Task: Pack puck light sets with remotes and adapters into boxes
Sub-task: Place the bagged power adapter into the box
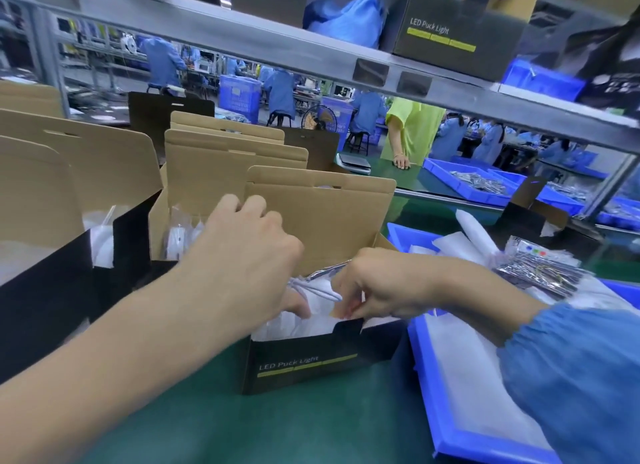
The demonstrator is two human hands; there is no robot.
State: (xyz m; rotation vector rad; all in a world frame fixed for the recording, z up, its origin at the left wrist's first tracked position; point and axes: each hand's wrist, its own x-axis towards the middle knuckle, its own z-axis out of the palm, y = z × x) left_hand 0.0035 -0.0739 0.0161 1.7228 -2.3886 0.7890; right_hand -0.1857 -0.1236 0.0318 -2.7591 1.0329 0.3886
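Box point(304, 363) open, both hands inside, right hand point(377, 287) perhaps pinching packet point(329, 273)

Open boxes on the green bench: nearest box point(304, 363) at frame centre, second box point(162, 235) behind it, third box point(45, 290) at left; perhaps more behind, blurred. One box on shelf point(457, 37), upper right. Two hands: left hand point(242, 255), right hand point(381, 287).

Open black puck-light box point(304, 363) upright on green mat, white packets inside
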